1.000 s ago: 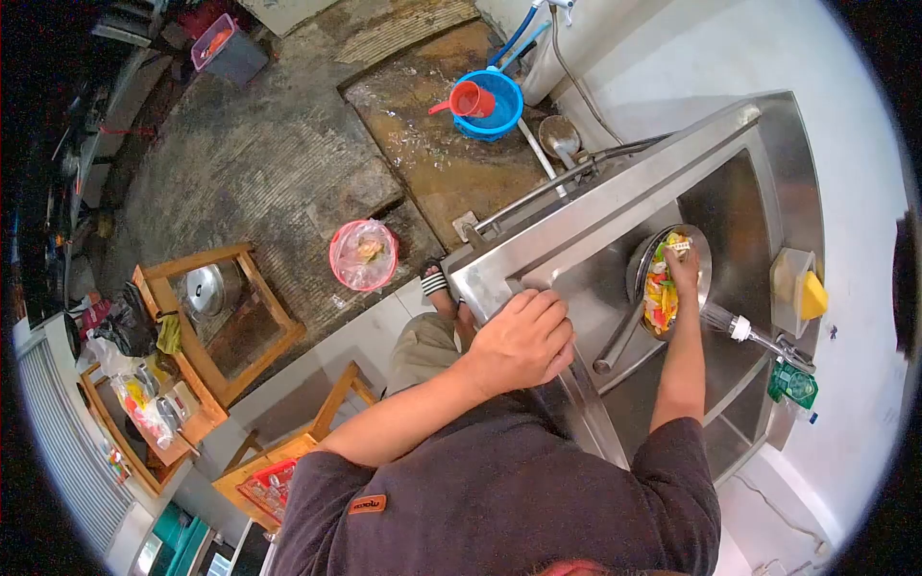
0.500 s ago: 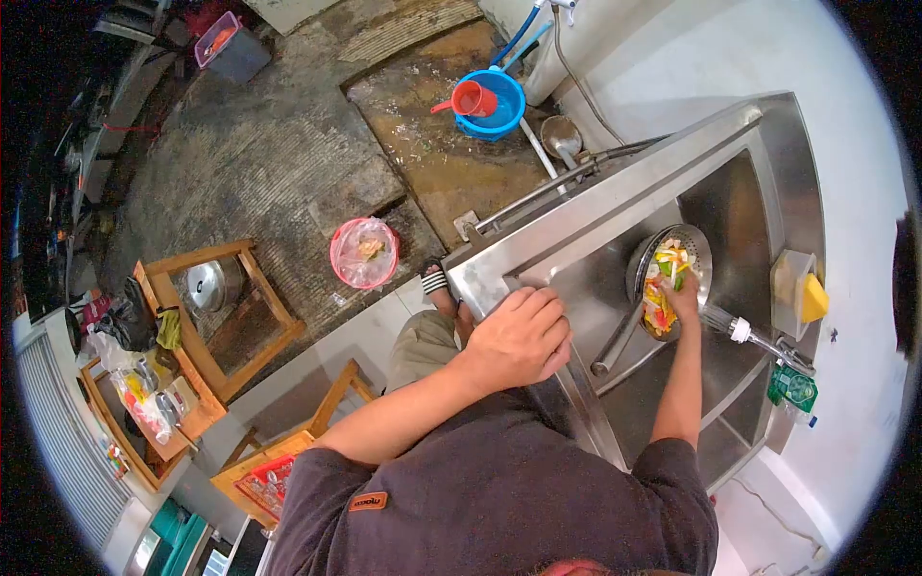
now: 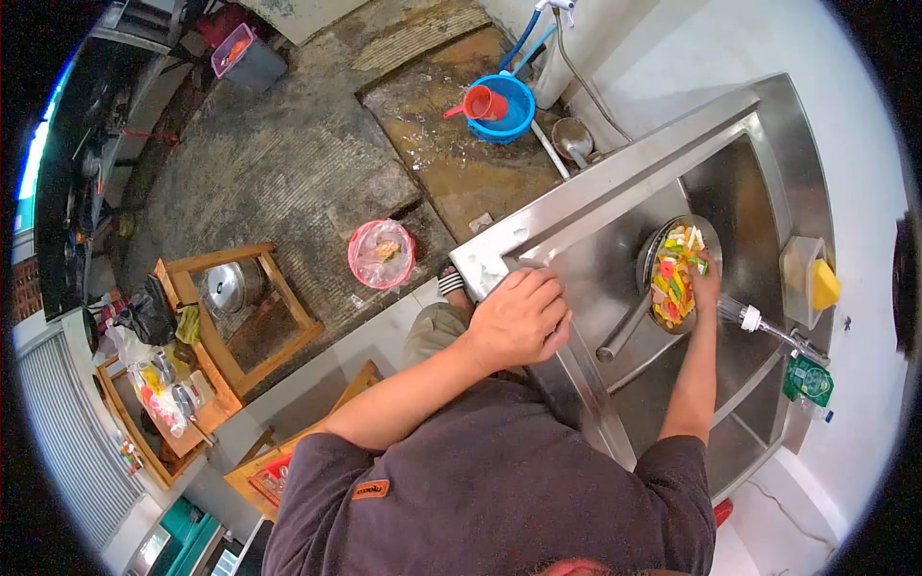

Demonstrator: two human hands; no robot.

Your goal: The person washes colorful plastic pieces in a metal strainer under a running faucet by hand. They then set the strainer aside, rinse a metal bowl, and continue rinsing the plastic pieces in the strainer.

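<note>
Cut vegetables (image 3: pixel 674 278) in yellow, green, red and white fill a perforated metal colander (image 3: pixel 713 245). It sits in a round metal pan whose long handle (image 3: pixel 624 331) points toward me inside the steel sink (image 3: pixel 595 206). My right hand (image 3: pixel 706 283) is in the vegetables at the colander's right side. Its fingers are closed around some pieces, with a green one showing at the fingertips. My left hand (image 3: pixel 520 317) rests on the sink's near edge, its fingers curled into a loose fist; no object shows in it.
A tap (image 3: pixel 768 326) with a clear nozzle reaches in from the right, near a plastic box with a yellow sponge (image 3: pixel 824 283). On the floor stand a lined pink basket (image 3: pixel 381 254) and a blue basin (image 3: pixel 504 110) with a red dipper. Wooden frames (image 3: pixel 230 317) stand left.
My right hand has shifted slightly within the vegetables, and the pieces lie differently, more spread out. The whole view has moved a little. My left hand stays at the sink edge.
</note>
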